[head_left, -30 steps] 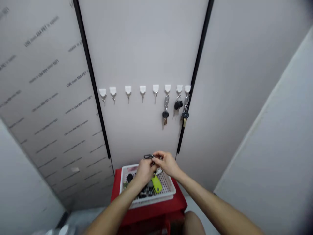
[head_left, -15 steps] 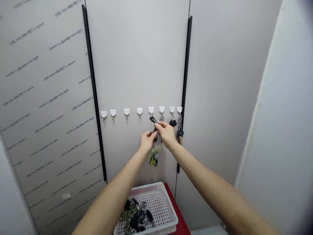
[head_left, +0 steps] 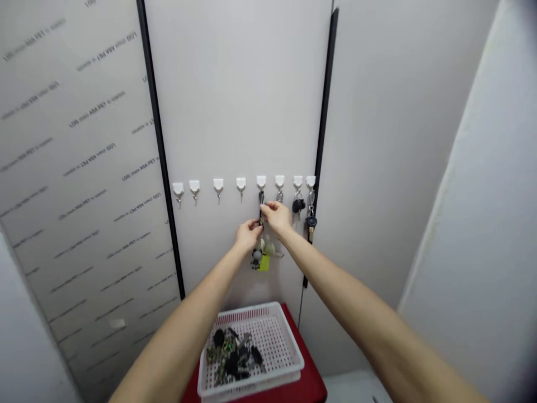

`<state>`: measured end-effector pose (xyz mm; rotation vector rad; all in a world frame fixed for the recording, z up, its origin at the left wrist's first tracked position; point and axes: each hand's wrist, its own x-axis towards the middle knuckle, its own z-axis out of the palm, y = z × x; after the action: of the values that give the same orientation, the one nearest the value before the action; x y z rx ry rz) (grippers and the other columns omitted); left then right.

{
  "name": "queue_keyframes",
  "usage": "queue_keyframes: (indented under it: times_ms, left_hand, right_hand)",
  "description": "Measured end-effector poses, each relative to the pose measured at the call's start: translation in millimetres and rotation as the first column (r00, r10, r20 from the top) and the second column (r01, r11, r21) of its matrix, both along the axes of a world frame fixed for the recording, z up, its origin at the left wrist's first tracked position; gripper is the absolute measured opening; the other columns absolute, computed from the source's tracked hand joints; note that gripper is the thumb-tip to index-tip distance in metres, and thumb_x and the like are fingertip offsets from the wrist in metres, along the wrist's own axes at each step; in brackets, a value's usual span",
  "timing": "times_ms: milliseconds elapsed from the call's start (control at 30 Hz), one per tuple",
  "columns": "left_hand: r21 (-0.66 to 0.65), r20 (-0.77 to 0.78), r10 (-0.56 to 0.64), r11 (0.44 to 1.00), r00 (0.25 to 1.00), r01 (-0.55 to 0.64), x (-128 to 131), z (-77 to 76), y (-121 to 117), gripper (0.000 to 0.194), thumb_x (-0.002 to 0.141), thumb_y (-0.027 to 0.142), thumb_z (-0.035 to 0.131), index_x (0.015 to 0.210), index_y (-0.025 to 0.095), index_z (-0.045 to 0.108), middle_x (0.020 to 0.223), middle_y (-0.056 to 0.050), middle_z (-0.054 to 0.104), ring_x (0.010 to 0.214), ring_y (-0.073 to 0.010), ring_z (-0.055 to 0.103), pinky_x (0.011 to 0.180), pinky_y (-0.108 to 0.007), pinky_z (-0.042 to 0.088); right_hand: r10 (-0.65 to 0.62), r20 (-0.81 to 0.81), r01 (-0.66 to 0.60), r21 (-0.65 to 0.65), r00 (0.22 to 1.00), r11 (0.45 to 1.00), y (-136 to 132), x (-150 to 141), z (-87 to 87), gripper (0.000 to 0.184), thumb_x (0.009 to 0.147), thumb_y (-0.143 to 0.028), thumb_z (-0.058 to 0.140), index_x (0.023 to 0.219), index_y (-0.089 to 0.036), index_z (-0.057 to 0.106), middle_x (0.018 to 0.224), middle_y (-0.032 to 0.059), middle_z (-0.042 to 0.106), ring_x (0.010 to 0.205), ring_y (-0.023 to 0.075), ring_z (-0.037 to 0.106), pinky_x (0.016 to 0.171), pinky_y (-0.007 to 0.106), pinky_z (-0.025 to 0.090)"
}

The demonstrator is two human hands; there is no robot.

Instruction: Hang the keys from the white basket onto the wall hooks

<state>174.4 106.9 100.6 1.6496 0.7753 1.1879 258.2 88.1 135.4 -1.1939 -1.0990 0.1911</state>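
Both my hands are at a bunch of keys (head_left: 257,257) with a black strap (head_left: 261,198), a small grey figure and a yellow-green tag. The strap's loop is up at a white wall hook (head_left: 260,182), and I cannot tell whether the hook bears its weight. My right hand (head_left: 277,217) pinches the strap just below the hook. Lower down, my left hand (head_left: 248,234) has its fingers closed on the strap's bottom part. Right of my hands, black keys (head_left: 298,205) and another key set (head_left: 311,223) hang from hooks.
Several white hooks, such as this one (head_left: 218,184), run in a row across the pale panel (head_left: 235,101). Long black strips (head_left: 161,151) border the panel. Below, a white plastic basket (head_left: 289,358) holding a pile of keys (head_left: 235,355) stands on a red surface (head_left: 312,386).
The strap's loop has gone from slanting in front of the hook to hanging straight beneath it. My hands have shifted slightly left, and the keys and tag have swung. The view has tilted a little.
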Motion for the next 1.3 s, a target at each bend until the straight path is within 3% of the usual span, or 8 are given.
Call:
queue_keyframes:
  times_ms: [167,333,500,667,800,933,1067,1300]
  left_hand:
    - [0.013,-0.138,0.010,1.000,0.990,-0.009,-48,-71.7,-5,0.032,0.060,0.013,0.047,0.092,0.010,0.051,0.085,-0.007,0.057,0.073,-0.0106,0.051,0.068,-0.022,0.039]
    - [0.107,-0.527,0.105,0.993,0.843,-0.057,-110,-155.7,-31,0.024,0.065,0.017,0.040,0.084,0.013,0.055,0.086,-0.006,0.057,0.079,-0.0134,0.050,0.075,-0.025,0.036]
    - [0.265,-0.762,0.139,0.958,0.633,0.109,-124,-188.7,-54,0.024,0.067,0.017,0.038,0.084,0.018,0.054,0.086,-0.004,0.056,0.082,-0.0138,0.048,0.075,-0.025,0.034]
    - [0.308,-0.859,0.170,0.925,0.482,0.223,-117,-192.0,-60,0.023,0.066,0.019,0.039,0.084,0.021,0.054,0.087,-0.003,0.055,0.084,-0.0165,0.046,0.074,-0.028,0.033]
    - [0.296,-0.860,0.169,0.934,0.481,0.200,-119,-192.1,-59,0.023,0.066,0.020,0.039,0.084,0.022,0.054,0.087,-0.003,0.055,0.085,-0.0169,0.046,0.074,-0.028,0.033]
    - [0.225,-0.768,0.096,0.966,0.633,0.127,-117,-191.8,-57,0.027,0.066,0.022,0.040,0.090,0.021,0.051,0.092,-0.004,0.054,0.086,-0.0156,0.046,0.076,-0.028,0.033]
    - [0.034,-0.520,-0.060,0.995,0.852,0.091,-103,-189.9,-56,0.033,0.064,0.022,0.042,0.096,0.015,0.047,0.091,-0.005,0.055,0.079,-0.0124,0.049,0.073,-0.025,0.036]
    - [-0.097,-0.247,-0.086,0.993,0.965,0.064,-85,-173.3,-57,0.026,0.061,0.029,0.043,0.076,0.013,0.056,0.076,-0.003,0.059,0.070,-0.0116,0.051,0.068,-0.022,0.038]
  right_hand:
    - [-0.120,0.243,0.105,0.076,0.963,0.992,-33,-14,-47.0,0.029,0.060,-0.027,0.045,0.085,-0.013,0.049,0.081,0.0042,0.053,0.062,0.0082,0.046,0.061,0.022,0.037]
    - [0.356,0.529,-0.142,-0.401,0.770,0.905,-64,-41,-157.1,0.018,0.063,-0.019,0.043,0.076,-0.014,0.055,0.071,0.0032,0.056,0.061,0.0094,0.048,0.060,0.021,0.037]
    - [0.504,0.641,0.050,-0.645,0.580,0.763,-68,-55,-225.1,0.024,0.062,-0.015,0.042,0.082,-0.014,0.055,0.081,0.0082,0.056,0.076,0.0155,0.049,0.068,0.025,0.034]
    - [0.488,0.660,0.178,-0.680,0.571,0.711,-68,-51,-234.7,0.020,0.062,-0.016,0.041,0.075,-0.016,0.057,0.079,0.0094,0.056,0.076,0.0173,0.049,0.065,0.025,0.034]
    - [0.445,0.523,0.072,-0.703,0.727,0.708,-70,-46,-234.6,0.017,0.060,-0.012,0.040,0.066,-0.016,0.056,0.066,0.0047,0.057,0.065,0.0134,0.050,0.061,0.024,0.035]
    - [0.401,0.080,-0.242,-0.685,0.913,0.687,-68,-46,-224.1,0.010,0.062,-0.017,0.040,0.064,-0.015,0.050,0.048,-0.0029,0.049,0.045,0.0079,0.045,0.048,0.020,0.036]
    - [0.425,-0.296,-0.517,-0.546,0.855,0.659,-69,-49,-206.8,0.009,0.059,-0.021,0.045,0.065,-0.015,0.045,0.043,-0.0066,0.045,0.038,0.0056,0.042,0.043,0.019,0.036]
    - [0.402,-0.209,-0.453,-0.451,0.891,0.769,-70,-48,-195.4,0.008,0.059,-0.021,0.047,0.065,-0.015,0.046,0.042,-0.0069,0.043,0.038,0.0044,0.040,0.042,0.017,0.033]
